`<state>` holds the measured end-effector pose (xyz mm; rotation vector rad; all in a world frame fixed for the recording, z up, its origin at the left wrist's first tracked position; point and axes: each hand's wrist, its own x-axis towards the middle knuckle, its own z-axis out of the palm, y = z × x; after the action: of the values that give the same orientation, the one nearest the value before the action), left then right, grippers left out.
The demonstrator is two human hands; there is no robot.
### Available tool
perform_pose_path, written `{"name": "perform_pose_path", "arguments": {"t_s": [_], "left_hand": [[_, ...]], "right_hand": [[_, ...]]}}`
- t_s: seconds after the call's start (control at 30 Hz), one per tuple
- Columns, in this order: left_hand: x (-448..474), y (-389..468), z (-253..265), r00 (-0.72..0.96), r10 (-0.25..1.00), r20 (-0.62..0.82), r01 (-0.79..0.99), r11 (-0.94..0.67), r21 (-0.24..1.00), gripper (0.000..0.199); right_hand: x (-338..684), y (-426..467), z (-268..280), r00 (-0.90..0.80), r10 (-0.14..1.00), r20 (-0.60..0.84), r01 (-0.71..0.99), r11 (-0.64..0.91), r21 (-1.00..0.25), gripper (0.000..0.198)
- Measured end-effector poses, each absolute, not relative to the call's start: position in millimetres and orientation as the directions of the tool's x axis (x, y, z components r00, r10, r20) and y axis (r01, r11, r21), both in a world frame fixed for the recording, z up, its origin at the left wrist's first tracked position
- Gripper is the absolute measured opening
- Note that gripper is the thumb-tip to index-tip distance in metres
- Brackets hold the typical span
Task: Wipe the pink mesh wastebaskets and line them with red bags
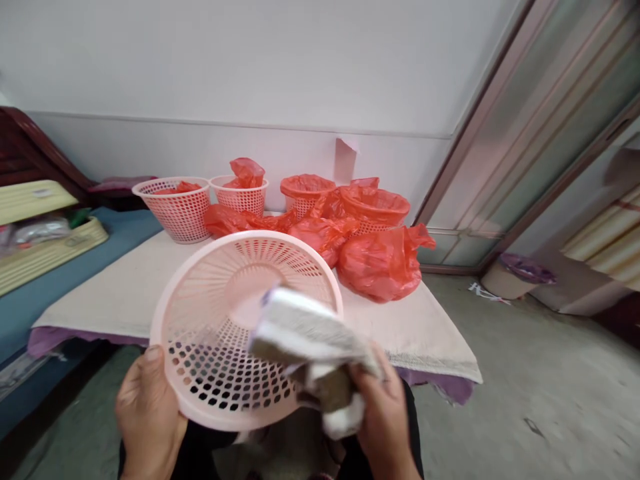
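Note:
A pink perforated plastic basket (255, 273) is tilted so its open mouth faces me, in front of the table's near edge. My left hand (150, 413) grips its rim at the lower left, thumb on top. My right hand (383, 407) is closed on a bunched cloth (310, 327), white with brown-grey parts and blurred by motion. The cloth hangs over the right side of the basket's opening and hides part of its wall. Whether it touches the basket, I cannot tell.
Behind stand pink baskets (183, 217) with red plastic bags, two of them lined. A full-looking red bag (380, 267) lies on the cream table cover (430, 327). At left is an open yellow box (60, 247); at right, a floor bin (510, 280) near the glazed door (500, 133).

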<state>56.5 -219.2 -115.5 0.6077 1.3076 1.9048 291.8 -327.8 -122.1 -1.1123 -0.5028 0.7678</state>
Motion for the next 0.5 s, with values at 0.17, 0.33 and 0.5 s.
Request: {"name": "perform_pose_path", "arguments": {"t_s": [0.17,0.33,0.5], "left_hand": [[61,-216,-106,-0.633,0.771,-0.064,-0.326,-0.191,0.926,0.032],[68,-225,-99,-0.548,0.835,-0.05,-0.362,-0.183,0.914,0.036],[63,-230,-96,-0.502,0.859,-0.096,-0.361,-0.108,0.926,0.029]], "right_hand": [[312,-325,-116,0.811,0.563,-0.159,-0.386,0.311,-0.869,0.053],[294,-315,-136,0.674,0.726,-0.135,-0.401,0.207,-0.892,0.059],[291,-311,-142,0.577,0.804,-0.144,-0.477,0.189,-0.859,0.057]]}}
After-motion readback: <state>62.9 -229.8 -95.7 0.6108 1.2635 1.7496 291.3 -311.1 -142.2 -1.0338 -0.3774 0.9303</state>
